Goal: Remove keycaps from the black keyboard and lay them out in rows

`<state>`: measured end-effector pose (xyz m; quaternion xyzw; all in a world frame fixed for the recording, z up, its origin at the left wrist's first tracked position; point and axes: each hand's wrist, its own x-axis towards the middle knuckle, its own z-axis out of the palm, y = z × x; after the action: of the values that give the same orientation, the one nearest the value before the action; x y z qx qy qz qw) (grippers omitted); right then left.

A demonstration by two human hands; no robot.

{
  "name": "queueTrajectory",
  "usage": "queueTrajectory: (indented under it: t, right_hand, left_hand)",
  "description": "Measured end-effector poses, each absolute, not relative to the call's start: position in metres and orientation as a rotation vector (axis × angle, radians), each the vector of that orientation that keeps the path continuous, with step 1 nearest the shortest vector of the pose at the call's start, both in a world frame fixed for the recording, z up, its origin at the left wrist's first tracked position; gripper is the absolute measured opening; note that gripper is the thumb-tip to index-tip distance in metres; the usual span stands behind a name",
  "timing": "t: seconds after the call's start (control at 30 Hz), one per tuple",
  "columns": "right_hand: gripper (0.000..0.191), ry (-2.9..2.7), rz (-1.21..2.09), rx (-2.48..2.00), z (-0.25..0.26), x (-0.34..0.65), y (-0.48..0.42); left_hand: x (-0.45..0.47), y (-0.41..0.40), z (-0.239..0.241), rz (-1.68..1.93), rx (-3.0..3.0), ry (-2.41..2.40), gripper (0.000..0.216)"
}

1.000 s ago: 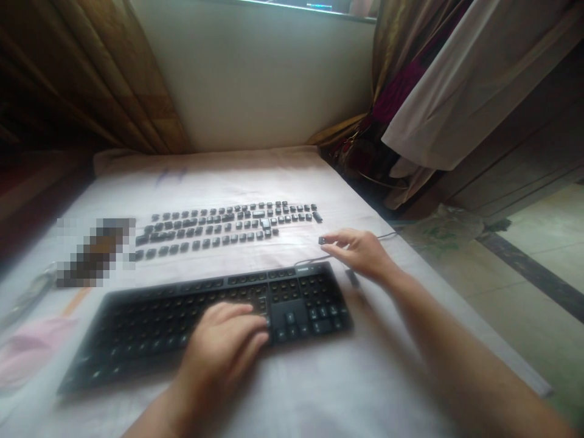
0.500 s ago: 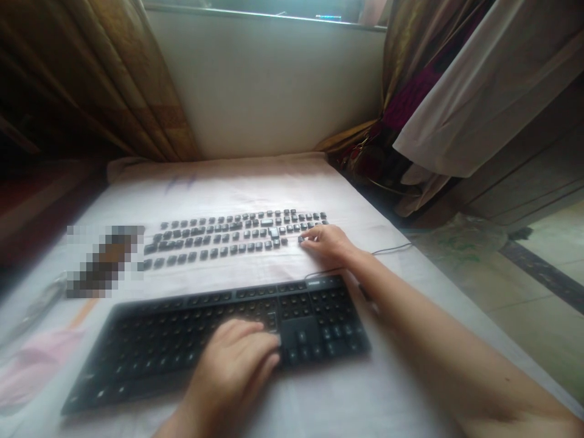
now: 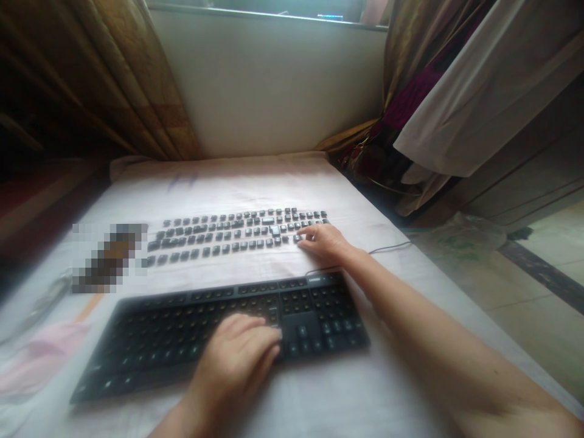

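Observation:
My left hand (image 3: 239, 353) rests on the black keyboard (image 3: 168, 325), its fingers curled together above the lower middle keys. Something pale shows at its fingertips, too small and blurred to name. Many key positions on the keyboard lack their caps, while some caps remain at the lower right. Farther back, my right hand (image 3: 323, 240) has thumb and forefinger around a small black keycap (image 3: 297, 238) at the cloth. That keycap lies at the right end of a row of loose keycaps (image 3: 235, 247), one of several rows laid out on the white cloth.
A blurred-out patch (image 3: 109, 255) covers an object at the left, near a pink cloth (image 3: 45, 356). A thin cable (image 3: 390, 247) runs off the right edge of the white-covered surface (image 3: 219, 188). Curtains (image 3: 168, 121) and hanging white fabric (image 3: 447, 109) flank the wall.
My right hand has shifted slightly left with the keycap, closer to the row's end. My left hand stays at nearly the same spot on the keyboard. The view has shifted a little.

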<state>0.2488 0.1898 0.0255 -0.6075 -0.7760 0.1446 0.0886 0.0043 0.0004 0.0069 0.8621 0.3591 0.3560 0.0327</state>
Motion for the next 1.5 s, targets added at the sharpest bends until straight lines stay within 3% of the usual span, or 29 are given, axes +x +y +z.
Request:
queueTrajectory:
  t: [0.27, 0.53, 0.63, 0.73, 0.93, 1.17, 1.37, 1.5]
  right_hand:
    - [0.025, -2.062, 0.332, -1.941, 0.041, 0.296, 0.14]
    - [0.038, -1.762, 0.293, -2.281, 0.036, 0.341, 0.057]
    - [0.047, -1.769, 0.402, -2.345, 0.03, 0.336, 0.045]
    - [0.044, -1.767, 0.463, -2.339, 0.025, 0.331, 0.043]
    - [0.029, -1.688, 0.526, -2.245, 0.019, 0.332, 0.049]
    - [0.005, -1.329, 0.613, -1.962, 0.014, 0.337, 0.036]
    - [0.03, -0.869, 0.701, -1.588, 0.007, 0.345, 0.023]
    - [0.035, -0.695, 0.735, -1.374, 0.01, 0.351, 0.02]
  left_hand:
    - [0.005, 0.002, 0.009, 1.13, 2.689, 1.081, 0.014]
    - [0.004, -0.001, 0.012, 1.16, 2.812, 1.082, 0.015]
    - [-0.024, -0.006, 0.012, 1.13, 2.873, 1.231, 0.017]
    - [-0.071, -0.013, 0.009, 1.142, 2.86, 1.534, 0.022]
    - [-0.155, -0.035, -0.01, 1.149, 2.208, 2.302, 0.046]
    - [-0.166, -0.04, -0.022, 1.196, 1.729, 2.284, 0.047]
    - [-0.16, -0.041, -0.019, 1.266, 1.591, 2.25, 0.048]
    - [-0.151, -0.046, -0.018, 1.323, 1.592, 2.191, 0.04]
